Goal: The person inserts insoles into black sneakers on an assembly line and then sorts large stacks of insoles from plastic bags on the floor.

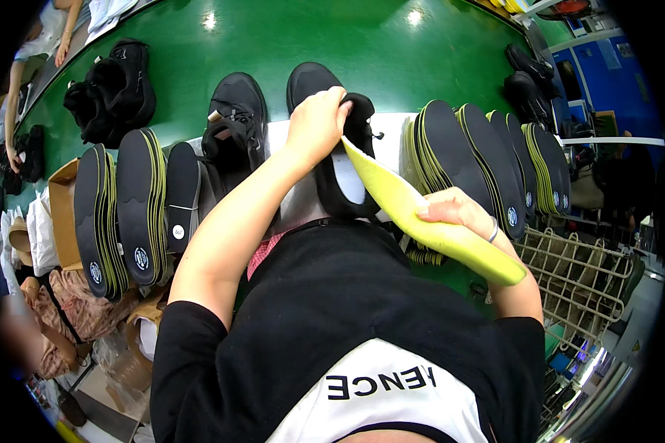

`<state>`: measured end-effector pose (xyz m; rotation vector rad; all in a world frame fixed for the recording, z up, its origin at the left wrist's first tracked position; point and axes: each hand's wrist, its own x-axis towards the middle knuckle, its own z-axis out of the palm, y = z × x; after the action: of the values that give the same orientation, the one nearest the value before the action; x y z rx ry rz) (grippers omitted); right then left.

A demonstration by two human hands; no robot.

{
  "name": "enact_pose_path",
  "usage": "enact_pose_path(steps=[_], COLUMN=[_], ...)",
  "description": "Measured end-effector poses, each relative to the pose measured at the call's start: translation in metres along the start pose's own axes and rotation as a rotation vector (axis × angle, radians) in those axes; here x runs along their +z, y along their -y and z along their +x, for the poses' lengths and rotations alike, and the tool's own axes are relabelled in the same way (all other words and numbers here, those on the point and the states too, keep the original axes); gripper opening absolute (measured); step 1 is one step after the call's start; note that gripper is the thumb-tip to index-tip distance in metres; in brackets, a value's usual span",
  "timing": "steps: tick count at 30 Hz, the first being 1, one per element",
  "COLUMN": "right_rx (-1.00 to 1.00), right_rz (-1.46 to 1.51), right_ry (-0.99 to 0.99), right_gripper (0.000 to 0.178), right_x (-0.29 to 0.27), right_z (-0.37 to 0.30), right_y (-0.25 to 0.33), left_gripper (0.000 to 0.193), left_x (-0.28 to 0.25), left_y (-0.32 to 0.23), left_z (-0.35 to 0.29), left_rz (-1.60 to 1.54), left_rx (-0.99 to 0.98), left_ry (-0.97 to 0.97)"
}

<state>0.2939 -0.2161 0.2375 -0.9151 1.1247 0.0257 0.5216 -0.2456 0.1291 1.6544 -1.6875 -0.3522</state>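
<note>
Insole (437,235) slants, tip at the shoe (331,193) opening; your right fingers (445,211) pinch it, left fingers (336,97) grip the shoe's collar; best slide it low, toeward.

Free passage runs beyond the central black fabric shoe (314,81), over glossy green tabletop (310,33); black-and-yellow oval insole stacks (454,144) block the shoe's right.

Glossy green tabletop (332,33) at twelve o'clock, reflecting ceiling light. At two o'clock, a bright blue cabinet (619,103). Between three and four, a pale wire rack (575,275). At nine, an open cardboard box (65,214) beside white plastic bags (43,235). At ten, a co-worker's bare arm (13,111).
</note>
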Motion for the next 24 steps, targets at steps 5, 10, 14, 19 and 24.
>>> enact_pose_path(steps=[5,10,14,19,24], right_rx=[0.005,-0.299,-0.377,-0.351,-0.411], right_rz=[-0.52,-1.585,-1.697,-1.683,-1.773], right_ry=[-0.157,-0.353,-0.223,-0.199,-0.345], right_gripper=[0.029,0.025,0.023,0.023,0.02], right_x=[-0.004,0.028,0.016,0.004,0.016], right_z=[0.034,0.061,0.054,0.058,0.109], right_y=[0.008,0.006,0.004,0.003,0.007], left_gripper=[0.022,0.02,0.02,0.021,0.02], left_x=[0.009,0.011,0.014,0.017,0.017], left_y=[-0.008,-0.014,-0.008,-0.002,0.0], left_z=[-0.005,-0.026,-0.025,-0.022,-0.02], left_rz=[-0.119,-0.323,-0.306,-0.367,-0.369], left_rx=[-0.141,-0.266,-0.222,-0.238,-0.228], left_ry=[0.04,0.071,0.067,0.121,0.081])
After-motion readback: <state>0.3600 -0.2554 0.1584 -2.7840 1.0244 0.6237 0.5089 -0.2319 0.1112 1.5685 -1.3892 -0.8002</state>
